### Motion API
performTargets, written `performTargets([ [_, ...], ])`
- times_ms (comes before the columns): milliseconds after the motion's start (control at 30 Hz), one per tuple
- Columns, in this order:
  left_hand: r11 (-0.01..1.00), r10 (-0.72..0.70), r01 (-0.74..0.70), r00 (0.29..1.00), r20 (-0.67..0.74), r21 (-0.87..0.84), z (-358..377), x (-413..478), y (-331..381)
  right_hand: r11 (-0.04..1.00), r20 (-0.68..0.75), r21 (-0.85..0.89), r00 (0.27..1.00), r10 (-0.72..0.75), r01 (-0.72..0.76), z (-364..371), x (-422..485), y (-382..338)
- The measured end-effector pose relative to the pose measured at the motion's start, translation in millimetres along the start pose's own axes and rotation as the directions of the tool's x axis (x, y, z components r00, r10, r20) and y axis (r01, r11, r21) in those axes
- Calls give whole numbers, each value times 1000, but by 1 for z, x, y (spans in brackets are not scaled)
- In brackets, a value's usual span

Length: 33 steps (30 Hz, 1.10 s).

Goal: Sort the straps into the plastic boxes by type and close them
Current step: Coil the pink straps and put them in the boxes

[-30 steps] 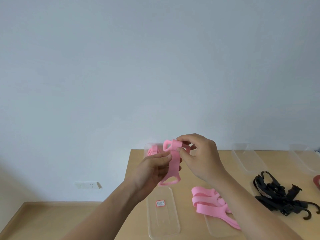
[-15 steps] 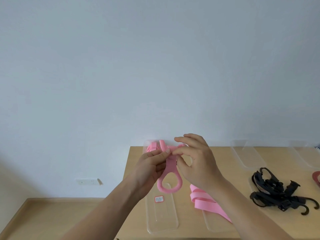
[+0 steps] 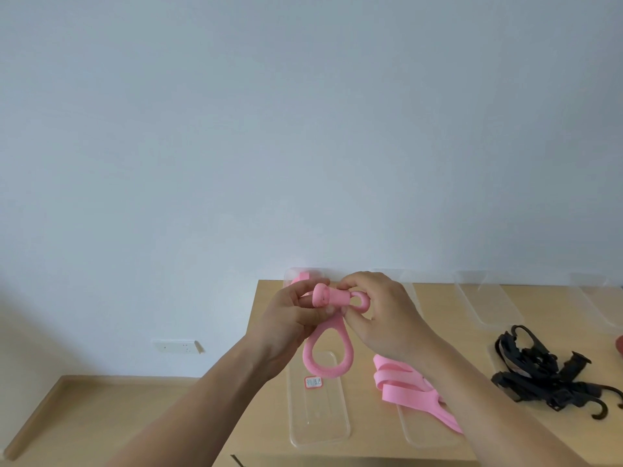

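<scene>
Both hands hold one pink strap [image 3: 326,352] above the table's left end. My left hand [image 3: 290,315] pinches its rolled upper part, and my right hand [image 3: 381,315] grips the same roll from the right, where a small loop pokes out. The strap's large loop hangs below the hands. Behind my left hand stands a clear plastic box [image 3: 303,275] with pink straps inside. A loose pile of pink straps [image 3: 404,387] lies on the table under my right forearm. A tangle of black straps with hooks [image 3: 546,369] lies at the right.
Two clear lids [image 3: 318,419] [image 3: 424,433] lie flat near the wooden table's [image 3: 472,335] front edge. More clear boxes [image 3: 482,301] [image 3: 596,298] stand along the back right by the wall. A red object [image 3: 619,343] shows at the right frame edge. The table's left edge drops to the floor.
The strap's upper part has been wound into a tighter roll between both hands, and its large loop now hangs lower. The hands stay in about the same place.
</scene>
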<state>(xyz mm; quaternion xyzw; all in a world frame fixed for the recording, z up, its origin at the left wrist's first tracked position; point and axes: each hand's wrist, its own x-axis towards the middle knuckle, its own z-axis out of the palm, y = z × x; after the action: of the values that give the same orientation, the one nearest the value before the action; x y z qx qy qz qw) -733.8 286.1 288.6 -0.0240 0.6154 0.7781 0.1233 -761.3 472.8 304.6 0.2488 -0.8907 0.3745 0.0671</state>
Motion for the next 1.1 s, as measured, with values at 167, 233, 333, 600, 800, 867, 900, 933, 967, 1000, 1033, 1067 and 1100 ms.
performTargets([
  [167,991,-81,71,993,90,113,-3,-7,4,997,-62,70,998,16,-11,2,0,-6],
  [233,987,-124,113,988,97,112,-6,-7,4,995,-79,99,996,31,-24,4,0,-8],
  [333,982,-186,178,974,133,71,-14,-7,4,993,-114,115,993,39,-26,9,0,-13],
  [600,977,-184,201,966,182,-77,-36,-9,-3,988,-164,154,985,56,-31,29,5,-18],
  [800,981,-156,177,963,218,-79,-52,-14,-6,990,-248,-33,959,-138,134,59,-1,-26],
  [867,975,-155,187,959,236,-120,-60,-16,-8,986,-211,-66,964,-161,150,68,-2,-29],
  [900,972,-157,195,956,249,-134,-65,-17,-8,985,-189,-80,967,-168,156,72,-3,-31],
  [933,969,-162,203,953,257,-142,-69,-18,-8,983,-174,-91,969,-173,159,76,-3,-33],
  [967,966,-170,213,951,259,-148,-74,-19,-7,983,-165,-94,971,-175,161,79,-4,-36],
  [1000,963,-178,222,950,257,-154,-79,-20,-7,984,-162,-83,972,-169,157,83,-5,-39],
  [1033,960,-186,230,949,255,-157,-84,-20,-6,988,-165,-59,974,-153,146,86,-4,-43],
  [1067,959,-193,238,947,257,-155,-89,-21,-5,992,-171,-28,977,-127,124,90,-3,-45],
  [1100,958,-199,244,943,266,-151,-94,-22,-5,996,-179,8,980,-90,93,93,-3,-47],
])
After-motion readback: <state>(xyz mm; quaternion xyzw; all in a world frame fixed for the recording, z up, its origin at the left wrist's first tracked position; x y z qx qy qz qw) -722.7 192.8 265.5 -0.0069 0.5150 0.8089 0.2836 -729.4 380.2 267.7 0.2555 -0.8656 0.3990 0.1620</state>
